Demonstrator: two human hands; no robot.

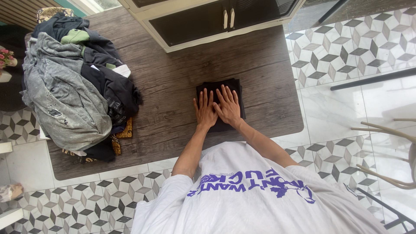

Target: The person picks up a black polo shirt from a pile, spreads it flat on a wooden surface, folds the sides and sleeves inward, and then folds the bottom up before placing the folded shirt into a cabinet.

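Note:
A folded black garment [219, 86] lies on the dark wood-grain table [173, 86], near its front right part. Both my hands rest flat on top of it, side by side and touching. My left hand [204, 109] has its fingers spread and its palm down on the cloth. My right hand [228, 106] lies the same way just to its right, thumb against the left hand. Neither hand grips anything. My white shirt with purple print [251, 195] fills the bottom of the view.
A big pile of unfolded clothes [73, 82], grey, black and green, covers the table's left end. A white cabinet with dark doors [208, 21] stands at the table's far side. A light chair [390, 147] stands on the patterned tile floor at the right.

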